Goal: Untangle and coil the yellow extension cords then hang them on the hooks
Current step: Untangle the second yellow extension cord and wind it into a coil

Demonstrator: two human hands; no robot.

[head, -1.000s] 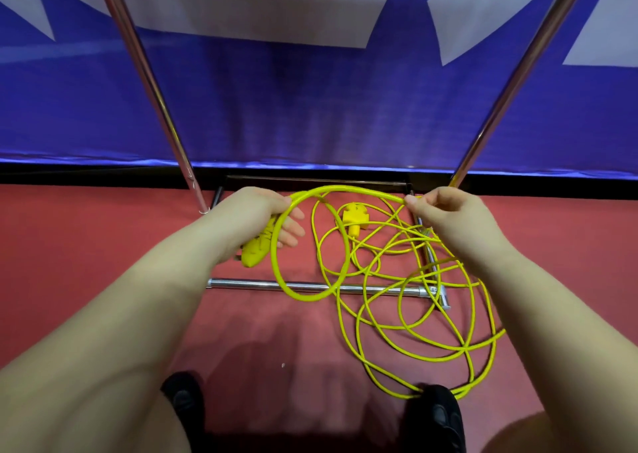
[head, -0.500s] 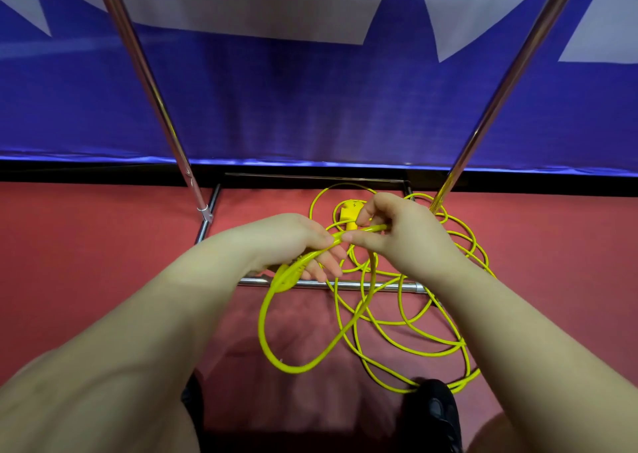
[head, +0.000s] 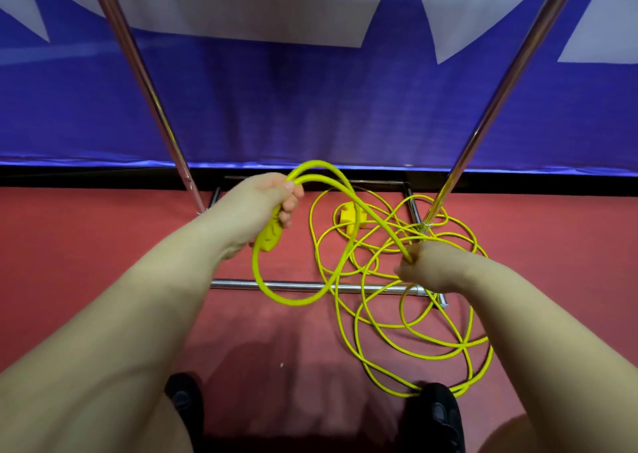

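Since before, hands parted: left hand [head: 257, 200] grips coiled yellow cord [head: 307, 300] upper centre; right hand [head: 426, 268] pinches its strand, slanting lower-right over red floor [head: 86, 245], blue banner [head: 310, 107] behind.

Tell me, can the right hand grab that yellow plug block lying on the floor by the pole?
Probably not right away. The right hand already grips a strand of the yellow cord, so it is busy. The plug block lies just beyond it among loose loops, uncovered, so if the hand let go, the way looks free.
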